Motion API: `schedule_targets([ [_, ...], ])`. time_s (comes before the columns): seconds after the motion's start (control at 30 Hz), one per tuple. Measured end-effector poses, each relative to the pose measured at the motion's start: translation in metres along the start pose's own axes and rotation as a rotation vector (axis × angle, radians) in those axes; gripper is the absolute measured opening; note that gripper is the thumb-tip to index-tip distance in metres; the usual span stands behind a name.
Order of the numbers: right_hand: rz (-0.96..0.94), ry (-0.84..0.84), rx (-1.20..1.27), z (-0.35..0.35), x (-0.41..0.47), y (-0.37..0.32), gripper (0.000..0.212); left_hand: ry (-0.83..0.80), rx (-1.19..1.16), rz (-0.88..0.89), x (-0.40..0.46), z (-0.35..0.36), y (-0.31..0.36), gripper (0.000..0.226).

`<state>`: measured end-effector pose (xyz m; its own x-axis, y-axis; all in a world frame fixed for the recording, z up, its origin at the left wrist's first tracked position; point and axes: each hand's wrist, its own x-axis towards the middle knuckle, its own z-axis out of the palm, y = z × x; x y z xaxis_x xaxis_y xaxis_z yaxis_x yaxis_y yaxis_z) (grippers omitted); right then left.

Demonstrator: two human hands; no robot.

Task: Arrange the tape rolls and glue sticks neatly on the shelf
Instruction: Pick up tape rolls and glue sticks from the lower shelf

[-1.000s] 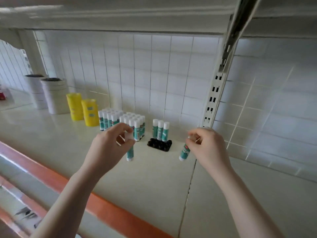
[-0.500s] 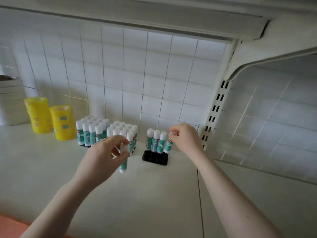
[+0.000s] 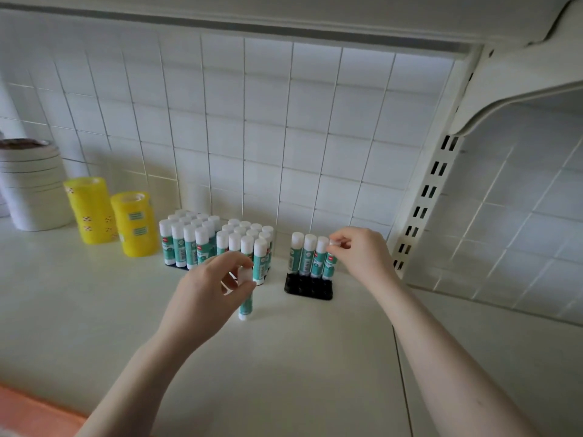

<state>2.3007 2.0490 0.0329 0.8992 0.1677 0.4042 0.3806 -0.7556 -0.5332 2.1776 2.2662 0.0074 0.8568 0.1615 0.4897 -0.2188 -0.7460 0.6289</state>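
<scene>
my left hand (image 3: 208, 288) pinches a glue stick (image 3: 246, 302) upright over the shelf (image 3: 94, 310); my right hand (image 3: 359, 257) pinches another stick's cap (image 3: 333, 244) at the black holder (image 3: 307, 287).

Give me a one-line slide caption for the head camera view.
Right hand seats a glue stick in the black tray while left hand holds another glue stick ready.
</scene>
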Motion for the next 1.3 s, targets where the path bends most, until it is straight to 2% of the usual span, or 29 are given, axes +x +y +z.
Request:
schedule_targets([
  [0.17,0.008,0.058,0.068,0.007,-0.002,0.005,0.011,0.000,-0.011,-0.007,0.002,0.003,-0.002,0.020],
  [0.3,-0.049,0.078,0.018,0.010,-0.005,0.008,0.012,-0.016,-0.006,0.007,0.002,0.002,-0.001,0.019],
  [0.47,-0.169,0.138,-0.078,0.007,-0.017,0.013,0.035,-0.049,0.015,0.065,0.015,-0.003,0.009,0.015],
  [0.57,-0.226,0.207,-0.159,-0.007,-0.024,0.015,0.033,-0.082,0.029,0.115,0.031,-0.003,0.019,0.009],
  [0.7,-0.156,0.072,-0.283,-0.021,-0.042,0.026,0.033,-0.145,0.046,0.174,0.055,0.006,0.037,0.008],
  [0.9,-0.061,-0.119,-0.458,-0.027,-0.073,0.051,0.030,-0.210,0.158,0.154,0.078,0.027,0.049,0.010],
  [1.0,-0.043,-0.101,-0.464,-0.021,-0.080,0.064,0.020,-0.213,0.217,0.137,0.084,0.036,0.048,0.011],
  [1.07,-0.087,-0.049,-0.418,-0.015,-0.083,0.071,0.007,-0.221,0.242,0.139,0.087,0.043,0.048,0.012],
  [1.3,-0.168,0.054,-0.402,-0.007,-0.083,0.084,0.014,-0.212,0.223,0.130,0.088,0.060,0.043,0.013],
])
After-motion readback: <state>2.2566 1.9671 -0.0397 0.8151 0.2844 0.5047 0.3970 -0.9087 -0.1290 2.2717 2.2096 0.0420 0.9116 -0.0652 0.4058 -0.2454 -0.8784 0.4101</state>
